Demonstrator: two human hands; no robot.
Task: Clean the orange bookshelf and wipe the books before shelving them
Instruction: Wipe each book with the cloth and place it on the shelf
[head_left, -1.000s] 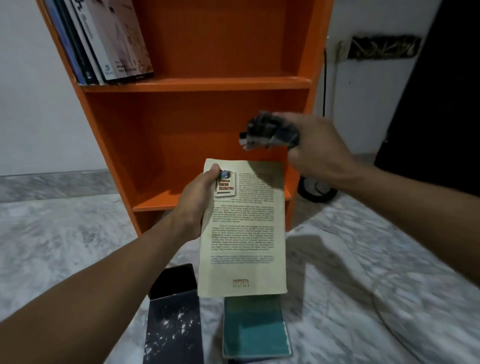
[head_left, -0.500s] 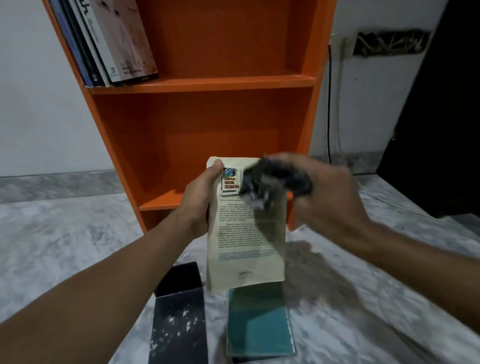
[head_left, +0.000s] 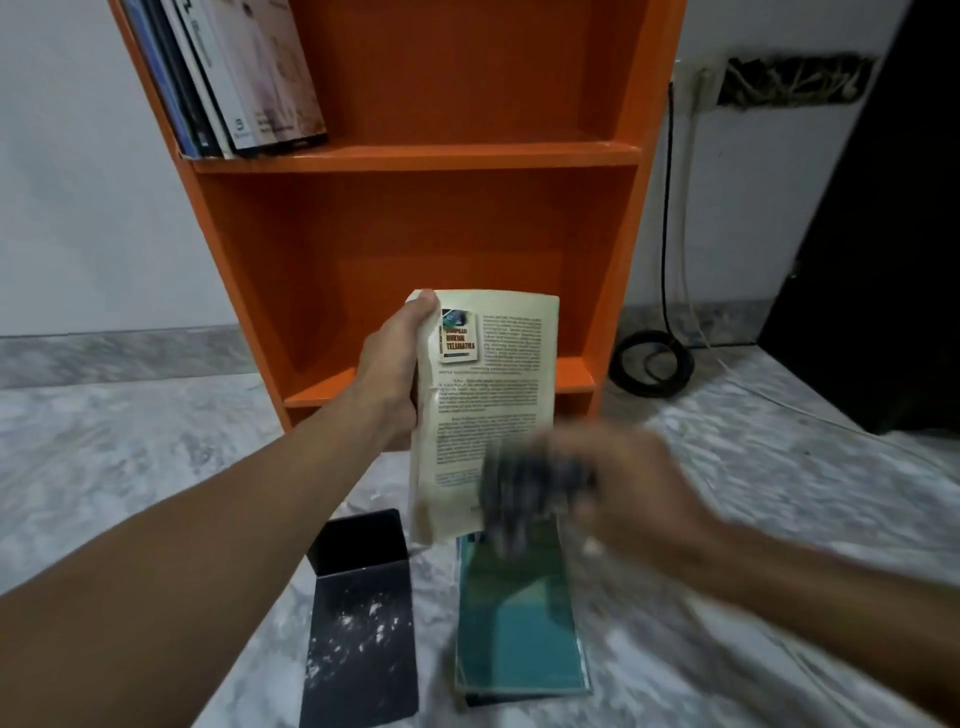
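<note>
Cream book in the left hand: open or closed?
Closed: the cream book shows its back cover unbroken, and the left hand grips one long edge.

Grips a book (head_left: 493, 384) in the outstretched left hand (head_left: 392, 371), thumb uppermost. Clutches a dark cloth (head_left: 524, 486) in the blurred right hand (head_left: 639, 499).

Orange bookshelf (head_left: 415, 249), cream book (head_left: 493, 395), teal book (head_left: 519, 623), grey-white marbled floor (head_left: 130, 457).
</note>
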